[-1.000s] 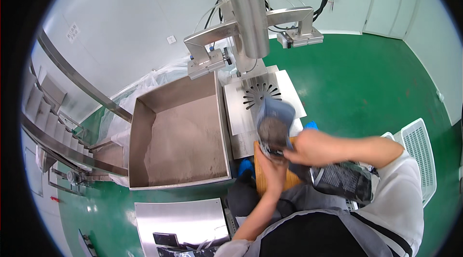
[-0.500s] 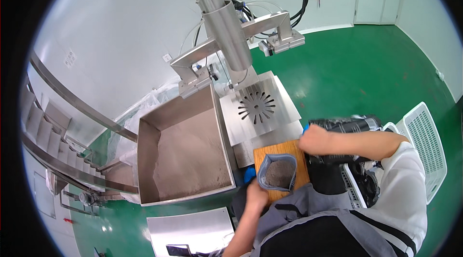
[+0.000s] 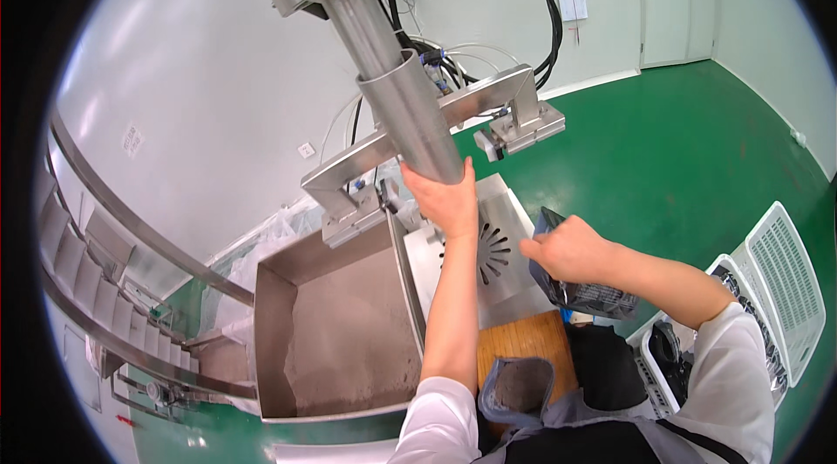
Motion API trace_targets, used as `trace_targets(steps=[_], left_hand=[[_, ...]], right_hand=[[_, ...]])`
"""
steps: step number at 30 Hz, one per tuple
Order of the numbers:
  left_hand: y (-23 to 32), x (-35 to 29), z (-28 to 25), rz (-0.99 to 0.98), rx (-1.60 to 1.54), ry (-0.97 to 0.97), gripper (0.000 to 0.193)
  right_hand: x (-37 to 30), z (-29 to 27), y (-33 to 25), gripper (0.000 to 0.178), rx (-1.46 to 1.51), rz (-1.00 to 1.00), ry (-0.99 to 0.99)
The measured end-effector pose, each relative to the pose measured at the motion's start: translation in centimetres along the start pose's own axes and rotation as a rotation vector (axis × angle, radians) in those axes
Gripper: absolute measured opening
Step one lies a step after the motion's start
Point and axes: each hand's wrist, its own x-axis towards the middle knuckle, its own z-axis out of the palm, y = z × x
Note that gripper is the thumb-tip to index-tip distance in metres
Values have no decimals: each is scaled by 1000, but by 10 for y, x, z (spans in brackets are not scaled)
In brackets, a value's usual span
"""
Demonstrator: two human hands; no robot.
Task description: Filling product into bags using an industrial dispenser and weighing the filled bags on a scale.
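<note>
Two pouches are showing: a dark one gripped in the right hand, an open filled one standing on the wooden board below. Left hand is touching the filler tube's mouth; centring the dark pouch squarely beneath should avoid spills.

We see a green floor, a silver tube and a silver tray of grey-brown powder. Our pouch is dark blue-grey, the board orange-brown, the basket white
</note>
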Motion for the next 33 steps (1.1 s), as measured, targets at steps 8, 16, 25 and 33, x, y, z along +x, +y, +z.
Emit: trace_targets(steps=[8, 16, 25, 33], left_hand=[[1, 42, -1, -67, -300, 6, 73], [-58, 45, 20, -561, -1552, -498, 67], [-48, 6, -54, -530, -1511, -1354, 37], [-56, 32, -81, -32, -331, -1031, 13]], right_hand=[[-15, 13, 14, 7, 28, -47, -5], [34, 0, 22, 21, 371, -50, 42], [98, 15, 49, 23, 844, 128, 224], [133, 38, 41, 17, 354, 249, 659]])
